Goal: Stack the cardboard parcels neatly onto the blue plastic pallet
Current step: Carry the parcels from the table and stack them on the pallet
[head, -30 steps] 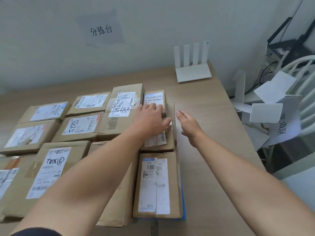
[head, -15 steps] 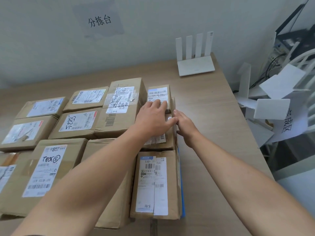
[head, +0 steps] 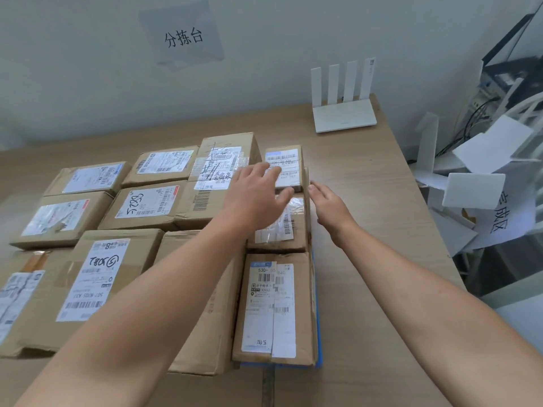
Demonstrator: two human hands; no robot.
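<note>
On the wooden table (head: 373,207), cardboard parcels (head: 147,202) packed side by side in rows atop the blue plastic pallet (head: 320,352), with only a thin blue strip visible along the right and near edges of the stack. At the far right corner, a small parcel (head: 291,158) with a white barcode label, perched on a wider taped parcel (head: 282,239); nearer, a long parcel (head: 276,306) with a tall white label; to the left, a taller parcel (head: 226,148) marked with black handwriting. Left hand (head: 252,198) over the small parcel's left side, fingers spread and relaxed across its label, thumb stretched toward its near edge, nothing pinched. Right hand (head: 330,205) likewise unclenched, fingers straight and close together, held just beside the right side of the taped parcel; contact impossible to tell. Both forearms bare, stretched in from the near edge. Farther back by the wall, a white four-antenna router (head: 343,114). Above, a paper sign (head: 183,36) with handwritten characters. Off the table's right edge, a jumble of white sheets (head: 473,195).
</note>
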